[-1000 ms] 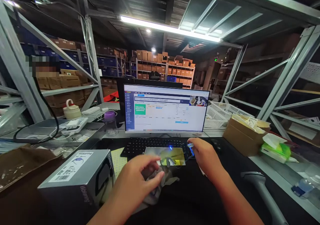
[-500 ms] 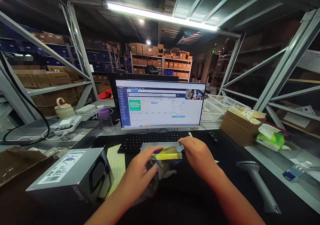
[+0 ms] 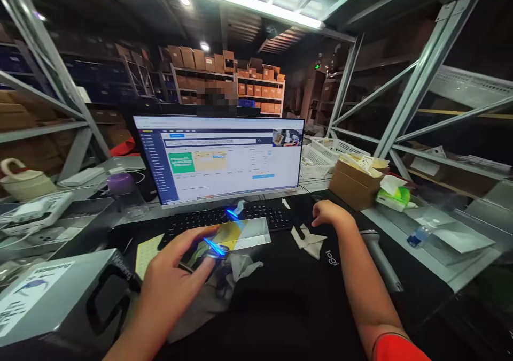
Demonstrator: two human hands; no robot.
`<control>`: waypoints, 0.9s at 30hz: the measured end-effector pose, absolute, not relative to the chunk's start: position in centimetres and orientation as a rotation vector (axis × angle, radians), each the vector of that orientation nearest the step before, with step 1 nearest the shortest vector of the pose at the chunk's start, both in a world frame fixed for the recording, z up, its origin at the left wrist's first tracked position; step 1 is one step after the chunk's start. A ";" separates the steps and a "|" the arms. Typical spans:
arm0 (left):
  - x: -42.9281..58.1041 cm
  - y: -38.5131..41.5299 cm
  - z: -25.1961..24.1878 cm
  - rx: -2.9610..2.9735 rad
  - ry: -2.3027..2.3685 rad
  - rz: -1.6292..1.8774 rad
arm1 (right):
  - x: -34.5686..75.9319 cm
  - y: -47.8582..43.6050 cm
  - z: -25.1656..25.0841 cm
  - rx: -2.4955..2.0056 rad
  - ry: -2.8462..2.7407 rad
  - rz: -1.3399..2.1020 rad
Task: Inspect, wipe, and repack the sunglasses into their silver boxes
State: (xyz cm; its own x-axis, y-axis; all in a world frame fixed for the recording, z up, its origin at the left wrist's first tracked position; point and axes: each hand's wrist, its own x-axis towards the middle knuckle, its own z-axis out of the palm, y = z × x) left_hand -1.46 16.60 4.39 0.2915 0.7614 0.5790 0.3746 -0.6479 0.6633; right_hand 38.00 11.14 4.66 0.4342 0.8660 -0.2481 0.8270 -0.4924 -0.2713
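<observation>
My left hand (image 3: 176, 278) is closed on a small open box (image 3: 256, 233) with a yellow inside and a pale grey-white part at its right end. Bright blue streaks cross the box near my thumb, and its details are blurred. Crumpled grey wrapping (image 3: 240, 267) lies under and beside the box. Away to the right, my right hand (image 3: 331, 214) is over the black mat with its fingers curled in; whatever they may hold is hidden. Just behind it is a dark mouse (image 3: 316, 196). A torn pale scrap (image 3: 308, 240) lies to the left of my right forearm.
A lit monitor (image 3: 220, 158) stands behind the black keyboard (image 3: 276, 214). At left is a grey printed box (image 3: 68, 291); a purple-lidded bottle (image 3: 124, 195) is behind it. On the right are a barcode scanner (image 3: 382, 262), a cardboard box (image 3: 355, 182) and a small bottle (image 3: 420, 235).
My right hand has left the small box and moved right, close to the mouse. My left hand keeps its hold on the box, now tilted differently. The camera view has swung right.
</observation>
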 end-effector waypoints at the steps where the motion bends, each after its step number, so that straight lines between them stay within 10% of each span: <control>1: -1.6 16.7 4.4 2.166 1.042 1.308 | 38.2 11.6 4.2 -2.602 -1.512 0.604; 10: -2.1 16.3 4.8 2.098 1.135 1.299 | 38.0 14.1 0.2 -2.706 -1.442 0.885; 27: -1.1 15.0 5.7 1.920 0.862 1.367 | 35.1 12.3 4.7 -1.797 -1.241 0.418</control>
State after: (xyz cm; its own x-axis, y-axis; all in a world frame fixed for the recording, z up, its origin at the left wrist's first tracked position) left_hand -1.15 14.96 5.68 0.2506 0.7969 0.5496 0.1530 -0.5932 0.7904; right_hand 35.13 12.29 4.74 0.4422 0.8745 0.1994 0.5758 -0.1063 -0.8107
